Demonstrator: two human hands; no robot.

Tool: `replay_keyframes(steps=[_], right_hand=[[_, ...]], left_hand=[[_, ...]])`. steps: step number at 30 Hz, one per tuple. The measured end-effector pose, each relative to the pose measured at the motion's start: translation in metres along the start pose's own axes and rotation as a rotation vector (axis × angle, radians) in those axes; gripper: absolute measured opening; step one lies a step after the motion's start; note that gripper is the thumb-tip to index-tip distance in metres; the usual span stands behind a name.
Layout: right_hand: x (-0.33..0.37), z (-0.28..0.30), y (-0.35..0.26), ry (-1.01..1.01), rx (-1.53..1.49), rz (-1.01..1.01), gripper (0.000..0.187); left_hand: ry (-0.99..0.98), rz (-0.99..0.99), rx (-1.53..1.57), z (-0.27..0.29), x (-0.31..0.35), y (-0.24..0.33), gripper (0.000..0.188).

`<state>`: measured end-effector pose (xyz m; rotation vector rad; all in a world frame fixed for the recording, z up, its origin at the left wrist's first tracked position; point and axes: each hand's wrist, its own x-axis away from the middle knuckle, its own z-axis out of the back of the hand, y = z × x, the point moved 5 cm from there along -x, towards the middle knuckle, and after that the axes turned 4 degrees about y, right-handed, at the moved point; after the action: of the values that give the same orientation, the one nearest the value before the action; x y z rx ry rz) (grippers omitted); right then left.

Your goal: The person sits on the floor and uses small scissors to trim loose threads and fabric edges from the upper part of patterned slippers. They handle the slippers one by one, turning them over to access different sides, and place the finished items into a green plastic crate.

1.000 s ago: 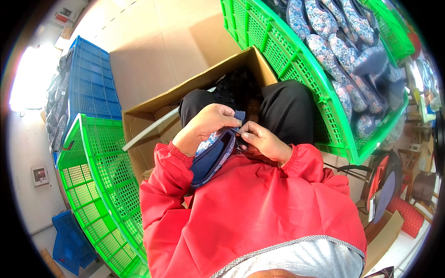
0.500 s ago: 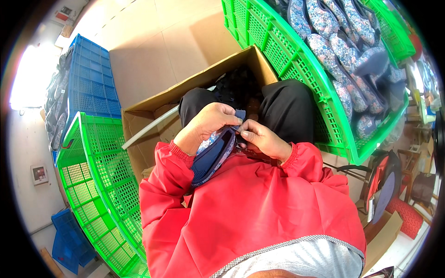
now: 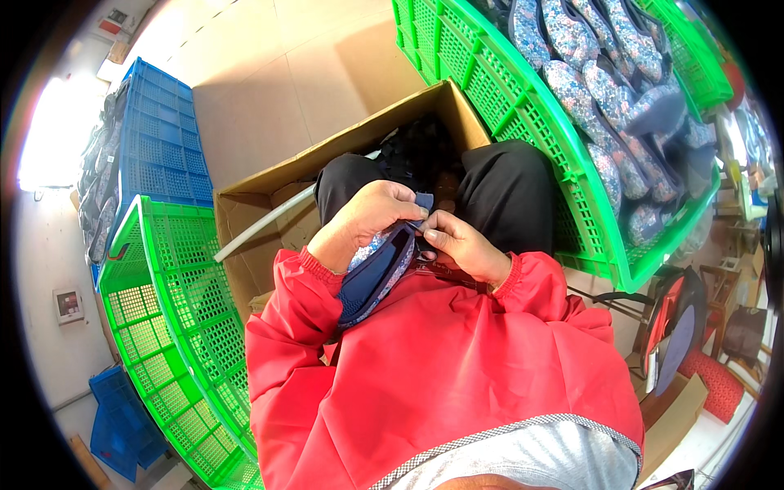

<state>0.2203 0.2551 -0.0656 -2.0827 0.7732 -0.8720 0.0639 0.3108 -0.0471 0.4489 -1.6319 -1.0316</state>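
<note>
A floral fabric shoe (image 3: 376, 280) with a dark blue lining lies across my lap, its toe toward my left sleeve. My left hand (image 3: 377, 214) is closed around its heel end, thumb and finger pinching a blue strip of cloth (image 3: 424, 200). Right against it, my right hand (image 3: 463, 245) pinches at the same heel edge with thumb and forefinger. Whatever small bit sits between the right fingertips is too small to make out. Both hands meet above my knees, in front of the red smock (image 3: 457, 359).
An open cardboard box (image 3: 269, 192) with dark things inside stands at my knees, a white rod (image 3: 265, 224) leaning on its edge. A green crate (image 3: 523, 114) full of floral shoes (image 3: 608, 102) is at right. Another green crate (image 3: 192, 302) and a blue crate (image 3: 163, 139) stand at left.
Almost nothing differs. Both hands keep their place at the shoe's heel, with only a tiny shift of the fingers.
</note>
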Motion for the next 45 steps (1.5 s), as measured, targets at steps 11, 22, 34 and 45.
replay_keyframes(steps=[11, 22, 34, 45], right_hand=[[0.003, -0.005, -0.005, -0.004, -0.048, -0.008, 0.014], [0.008, 0.009, 0.007, 0.080, -0.170, -0.101, 0.015], [0.011, 0.017, 0.015, 0.178, -0.194, -0.086, 0.024], [-0.017, -0.007, -0.002, 0.351, 0.633, 0.251, 0.055]], left_hand=[[0.024, 0.008, -0.012, 0.000, -0.002, -0.001, 0.019], [0.253, -0.320, -0.230, 0.013, -0.007, 0.009, 0.023], [0.065, -0.449, -0.631, 0.018, 0.081, 0.052, 0.055], [0.427, -0.379, -0.978, 0.013, 0.066, 0.024, 0.051]])
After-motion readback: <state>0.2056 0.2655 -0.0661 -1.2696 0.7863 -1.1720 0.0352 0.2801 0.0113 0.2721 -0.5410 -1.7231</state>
